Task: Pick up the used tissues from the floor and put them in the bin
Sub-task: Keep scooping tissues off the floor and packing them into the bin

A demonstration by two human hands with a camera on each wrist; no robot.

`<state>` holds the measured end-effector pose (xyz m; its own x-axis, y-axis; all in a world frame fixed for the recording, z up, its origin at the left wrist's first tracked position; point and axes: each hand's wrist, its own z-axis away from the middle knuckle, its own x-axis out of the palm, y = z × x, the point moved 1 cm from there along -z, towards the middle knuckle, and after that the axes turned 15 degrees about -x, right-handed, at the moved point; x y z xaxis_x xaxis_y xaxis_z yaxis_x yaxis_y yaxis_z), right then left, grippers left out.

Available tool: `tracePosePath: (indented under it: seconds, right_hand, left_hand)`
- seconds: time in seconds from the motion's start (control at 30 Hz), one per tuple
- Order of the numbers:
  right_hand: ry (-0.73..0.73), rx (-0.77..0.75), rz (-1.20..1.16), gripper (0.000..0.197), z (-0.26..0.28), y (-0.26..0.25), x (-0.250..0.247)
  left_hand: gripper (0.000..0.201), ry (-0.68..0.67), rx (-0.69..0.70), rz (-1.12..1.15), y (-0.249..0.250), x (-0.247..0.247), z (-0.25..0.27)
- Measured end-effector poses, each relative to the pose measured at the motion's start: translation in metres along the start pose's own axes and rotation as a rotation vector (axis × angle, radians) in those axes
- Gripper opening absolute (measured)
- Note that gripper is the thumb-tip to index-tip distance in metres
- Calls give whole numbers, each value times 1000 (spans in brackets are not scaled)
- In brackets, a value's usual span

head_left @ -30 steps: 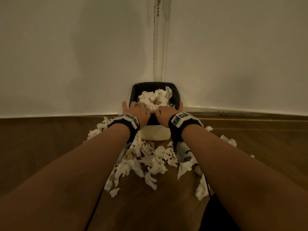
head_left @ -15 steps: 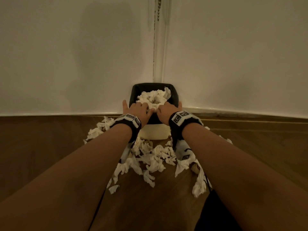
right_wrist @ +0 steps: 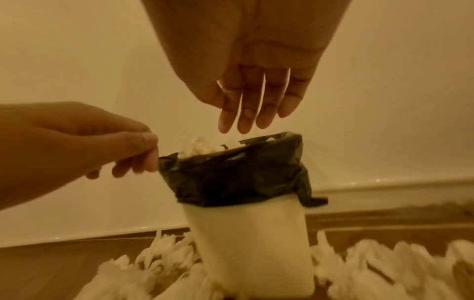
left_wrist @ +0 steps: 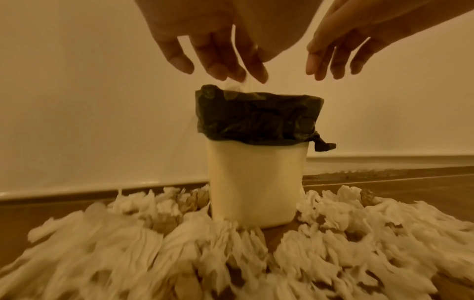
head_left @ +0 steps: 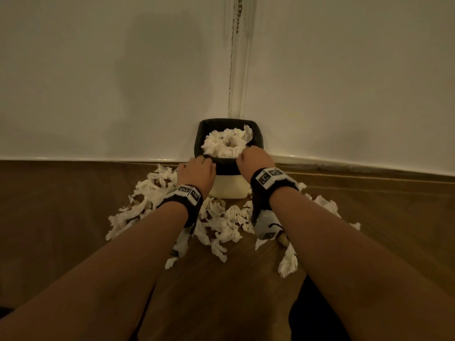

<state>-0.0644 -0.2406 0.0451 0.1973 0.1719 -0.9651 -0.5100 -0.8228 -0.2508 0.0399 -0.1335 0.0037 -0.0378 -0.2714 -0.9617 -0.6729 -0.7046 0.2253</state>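
Observation:
A cream bin (head_left: 229, 189) with a black liner (head_left: 205, 130) stands in the wall corner, heaped with white tissues (head_left: 225, 143). More crumpled tissues (head_left: 226, 222) lie scattered on the wooden floor around its base. My left hand (head_left: 197, 169) hovers at the bin's near-left rim with its fingers hanging loosely, and the fingertips (left_wrist: 225, 70) touch the liner's raised corner (left_wrist: 211, 89). My right hand (head_left: 253, 158) is over the near-right rim, its straight fingers (right_wrist: 246, 119) pointing down just above the heap. Neither hand holds a tissue.
Two pale walls meet behind the bin, with a vertical strip and a bead chain (head_left: 237, 18) in the corner. A white skirting (head_left: 98, 158) runs along the brown wooden floor (head_left: 61, 205). Something dark (head_left: 320, 316) sits at the bottom right.
Both hands have come back off the tissue heap to the bin's near rim. The left hand has dropped lower and to the left.

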Motion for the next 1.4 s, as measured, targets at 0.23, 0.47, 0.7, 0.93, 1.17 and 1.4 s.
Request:
tracePosePath:
  seconds: [0.23, 0.47, 0.7, 0.93, 1.17, 1.4]
  right_hand:
    - [-177, 94, -164, 25, 33, -23, 67]
    - [-354, 105, -209, 27, 56, -32, 132]
    - [-553, 4, -211, 39, 68, -41, 173]
    - [-654, -123, -129, 49, 103, -50, 207]
    - [-651, -61, -129, 33, 111, -56, 215]
    - [-383, 297, -381, 28, 99, -48, 210]
  left_hand:
    - [26, -334, -133, -21, -29, 30, 36]
    - [27, -442, -207, -4, -70, 62, 67]
    - [37, -513, -390, -2, -119, 86, 84]
    - [46, -487, -507, 29, -161, 91, 102]
    - [64, -529, -428, -12, -172, 96, 113]
    - [105, -591, -407, -94, -171, 106, 111]
